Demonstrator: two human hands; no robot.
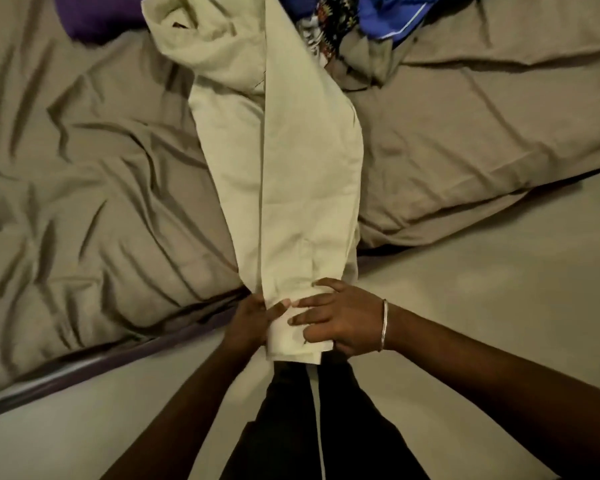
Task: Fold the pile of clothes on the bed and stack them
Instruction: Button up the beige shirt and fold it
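Observation:
A pair of cream trousers stretches from the bed's far side down to the near edge, its legs laid one over the other. My left hand grips the hem end from the left, thumb on top. My right hand, with a silver bangle on the wrist, holds the same hem from the right, fingers spread over the cloth. At the top, the pile of clothes shows a blue garment, a dark patterned one and a purple one.
The bed is covered by a wrinkled taupe sheet. Its dark frame edge runs diagonally at lower left. Pale floor lies to the right and below. My dark trouser legs stand at the bottom centre.

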